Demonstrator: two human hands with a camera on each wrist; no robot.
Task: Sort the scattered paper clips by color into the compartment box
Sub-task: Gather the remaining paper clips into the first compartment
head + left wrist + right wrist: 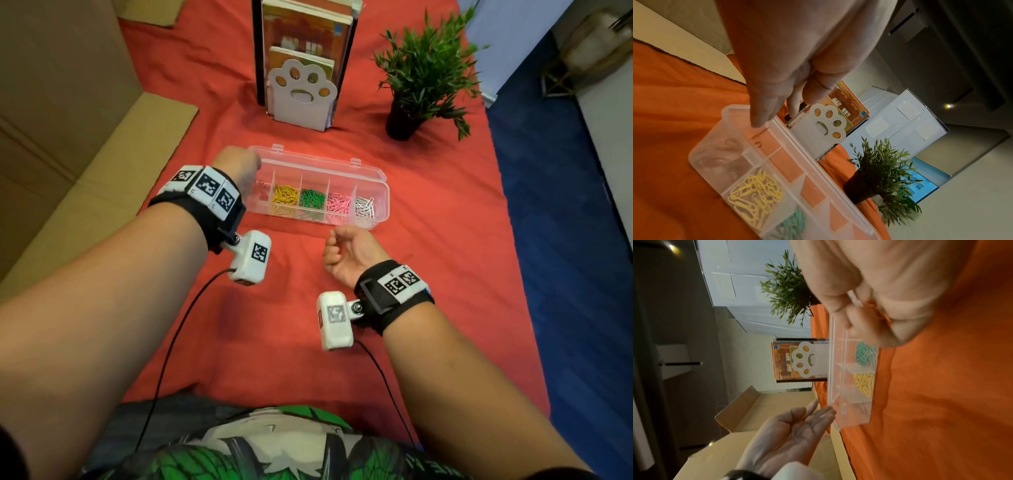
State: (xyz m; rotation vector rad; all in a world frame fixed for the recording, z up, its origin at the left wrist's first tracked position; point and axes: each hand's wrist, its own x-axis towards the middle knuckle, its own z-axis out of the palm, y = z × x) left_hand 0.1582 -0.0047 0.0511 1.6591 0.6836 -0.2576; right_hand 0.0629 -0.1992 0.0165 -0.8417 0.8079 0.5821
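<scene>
At centre frame the left hand [239, 168] is hovering with fingers extended and empty over the red-clip end of the clear plastic compartment box [371, 178], evidently releasing there, while the right hand [349, 255] is waiting below it, fingers curled, contents unclear.

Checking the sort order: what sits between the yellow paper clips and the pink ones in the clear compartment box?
In the head view, the green paper clips fill the one compartment between the yellow paper clips and the pink paper clips of the clear plastic compartment box.
</scene>
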